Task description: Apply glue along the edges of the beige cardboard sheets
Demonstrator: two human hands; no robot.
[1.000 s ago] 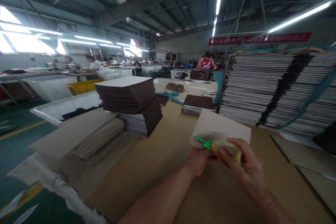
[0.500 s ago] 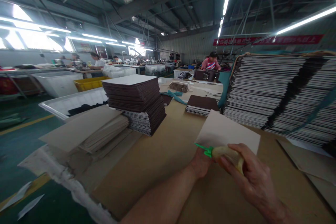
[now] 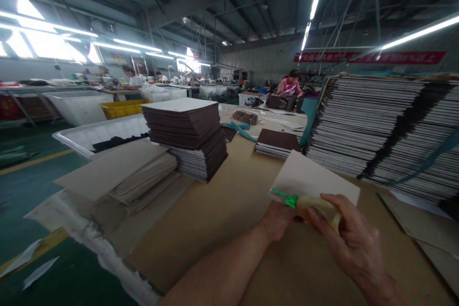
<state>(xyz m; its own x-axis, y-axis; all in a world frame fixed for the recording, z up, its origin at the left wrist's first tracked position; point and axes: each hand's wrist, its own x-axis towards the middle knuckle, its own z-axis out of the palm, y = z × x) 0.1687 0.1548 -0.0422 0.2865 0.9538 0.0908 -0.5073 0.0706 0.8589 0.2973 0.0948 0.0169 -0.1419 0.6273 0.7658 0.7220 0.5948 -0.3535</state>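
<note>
My right hand (image 3: 353,236) is wrapped round a pale yellowish squeeze bottle (image 3: 319,208) with a green nozzle, held level and pointing left. The nozzle tip lies over the near left part of a white board (image 3: 315,177). Just below the nozzle, my left hand (image 3: 278,220) is at the board's near edge; its fingertips are hidden behind the bottle and board, so its grip cannot be made out. Beyond the board sits a short stack of dark brown boards (image 3: 278,139).
A tall stack of brown boards (image 3: 182,126) stands left on the brown tabletop (image 3: 186,229), near loose grey sheets (image 3: 114,167). A bigger strapped stack (image 3: 373,124) rises at right. White and yellow bins stand left. A person (image 3: 289,85) works across the table.
The bottle and my right hand have moved slightly right, and the nozzle tip now lies a little further in over the board. The whole view has shifted slightly.
</note>
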